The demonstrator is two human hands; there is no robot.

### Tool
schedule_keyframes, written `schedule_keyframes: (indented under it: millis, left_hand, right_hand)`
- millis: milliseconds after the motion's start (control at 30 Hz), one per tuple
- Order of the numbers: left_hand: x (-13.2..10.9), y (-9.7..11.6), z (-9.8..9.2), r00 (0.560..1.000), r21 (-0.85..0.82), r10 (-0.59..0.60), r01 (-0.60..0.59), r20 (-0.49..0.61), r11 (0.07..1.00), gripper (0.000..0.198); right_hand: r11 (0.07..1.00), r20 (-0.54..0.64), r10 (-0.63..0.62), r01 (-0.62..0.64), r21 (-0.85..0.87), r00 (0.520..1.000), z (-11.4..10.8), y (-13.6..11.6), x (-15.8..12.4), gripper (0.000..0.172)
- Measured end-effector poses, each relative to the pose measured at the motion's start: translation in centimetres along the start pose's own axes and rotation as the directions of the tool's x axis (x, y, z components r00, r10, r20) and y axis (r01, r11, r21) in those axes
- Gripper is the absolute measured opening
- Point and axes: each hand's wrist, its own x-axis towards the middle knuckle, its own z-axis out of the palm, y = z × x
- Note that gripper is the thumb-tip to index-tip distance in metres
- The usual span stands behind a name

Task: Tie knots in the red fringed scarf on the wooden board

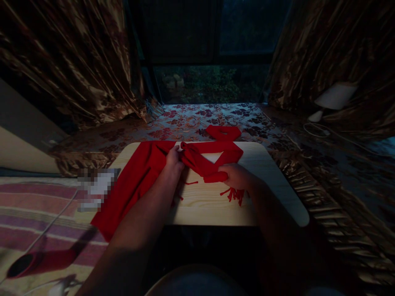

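A long red scarf [132,176] with fringe lies across a pale wooden table [203,209]. Its wide part hangs over the table's left edge, while a narrower folded band loops round on the right. My left hand [175,159] grips the scarf near the middle of the table, thumb on top. My right hand [236,174] is closed on the folded band at its front right corner, with loose fringe [237,196] showing beneath. Beyond the far table edge rests a separate folded red loop of cloth [224,132].
A patterned window seat [182,119] runs behind the table, with curtains on both sides. At right stands a small lamp [335,96] with a cord. On the striped bed [46,205] at left lie a red cylindrical object [43,262] and cables.
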Motion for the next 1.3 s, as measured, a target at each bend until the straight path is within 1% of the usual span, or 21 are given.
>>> schedule_keyframes:
  millis: [100,167,233,333,433,500,533,567,600,667,700,767,833,900,1000,1067,1133,1167,1233,1267,1300]
  left_hand:
    - [0.1,1.0,-0.3,0.999,-0.035,0.014,-0.013,0.035,0.999,0.019]
    - [0.3,1.3,-0.6,0.995,-0.09,0.038,-0.03,0.087,0.995,0.024]
    - [0.8,1.3,-1.0,0.991,-0.125,0.053,-0.037,0.126,0.991,0.029]
    - [1.7,1.1,-1.5,0.991,-0.115,0.049,-0.034,0.128,0.993,0.034]
    - [2.3,0.7,-1.7,0.985,-0.089,0.039,-0.024,0.169,0.996,0.037]
    - [2.3,0.6,-1.8,0.977,-0.091,0.029,-0.01,0.212,0.996,0.042]
    - [2.3,0.5,-1.9,0.974,-0.095,0.024,-0.003,0.223,0.995,0.045]
    - [2.3,0.5,-2.0,0.973,-0.1,0.019,0.004,0.231,0.995,0.048]
    - [2.2,0.5,-2.1,0.971,-0.105,0.014,0.011,0.238,0.994,0.052]
    - [2.1,0.6,-2.4,0.964,-0.113,0.0,0.031,0.266,0.993,0.058]
    - [2.1,0.6,-2.6,0.96,-0.118,-0.004,0.038,0.28,0.992,0.06]
    - [2.1,0.7,-2.8,0.957,-0.129,0.005,0.034,0.289,0.991,0.06]
    - [2.1,0.7,-3.0,0.959,-0.132,0.02,0.018,0.283,0.991,0.058]
    - [2.2,0.7,-3.2,0.956,-0.134,0.026,0.014,0.292,0.991,0.057]
    - [2.5,0.6,-3.3,0.953,-0.149,0.024,0.022,0.302,0.989,0.055]
    - [2.8,0.6,-3.3,0.957,-0.16,0.019,0.029,0.288,0.987,0.051]
    - [3.0,0.5,-3.3,0.96,-0.161,0.001,0.046,0.279,0.986,0.05]
    - [3.0,0.5,-3.4,0.961,-0.159,-0.01,0.056,0.276,0.986,0.049]
    - [3.2,0.5,-3.3,0.962,-0.154,-0.024,0.068,0.27,0.986,0.049]
    - [3.2,0.5,-3.3,0.964,-0.152,-0.028,0.07,0.265,0.986,0.048]
    - [3.3,0.5,-3.3,0.966,-0.15,-0.028,0.069,0.258,0.986,0.047]
  right_hand:
    - [1.0,0.035,0.014,-0.014,-0.009,0.999,-0.4,-0.6,0.1,0.015]
    - [0.999,0.038,0.035,-0.035,0.0,0.999,-0.3,-0.5,0.2,0.017]
    - [0.999,0.042,0.04,-0.04,0.009,0.998,-0.1,-0.2,0.3,0.019]
    - [0.999,0.063,0.036,-0.038,0.037,0.997,-0.2,0.4,0.1,0.022]
    - [0.991,0.152,0.053,-0.071,0.112,0.987,-1.4,0.4,-0.1,0.028]
    - [0.982,0.234,0.061,-0.1,0.161,0.97,-2.6,-0.2,0.5,0.037]
    - [0.981,0.246,0.063,-0.106,0.163,0.967,-3.0,-0.7,1.0,0.037]
    - [0.983,0.223,0.068,-0.103,0.149,0.973,-3.3,-1.3,1.8,0.036]
    - [0.989,0.16,0.069,-0.089,0.117,0.985,-3.4,-2.1,2.8,0.034]
    - [0.998,-0.041,0.038,-0.036,0.052,0.998,-3.0,-3.7,5.4,0.031]
    - [1.0,-0.136,0.0,0.004,0.025,0.991,-2.5,-4.6,6.7,0.031]
    - [0.997,-0.226,-0.08,0.074,-0.032,0.971,-1.0,-6.0,9.5,0.034]
    - [0.993,-0.198,-0.105,0.091,-0.079,0.975,0.6,-6.9,11.9,0.042]
    - [0.994,-0.123,-0.059,0.047,-0.102,0.991,2.0,-7.4,13.7,0.051]
    - [0.993,-0.013,0.039,-0.04,-0.113,0.999,3.3,-7.6,15.2,0.061]
    - [0.992,0.014,0.075,-0.073,-0.099,0.997,3.8,-7.7,15.6,0.065]
    - [0.994,-0.068,0.078,-0.082,-0.065,0.995,4.3,-7.6,15.3,0.069]
    - [0.996,-0.149,0.061,-0.069,-0.048,0.987,4.5,-7.6,15.1,0.07]
    - [1.0,-0.309,-0.009,0.0,-0.03,0.951,5.0,-7.4,14.3,0.069]
    - [0.999,-0.348,-0.053,0.046,-0.029,0.936,5.3,-7.2,13.9,0.067]
    - [0.995,-0.35,-0.096,0.09,-0.032,0.932,5.6,-7.1,13.5,0.064]
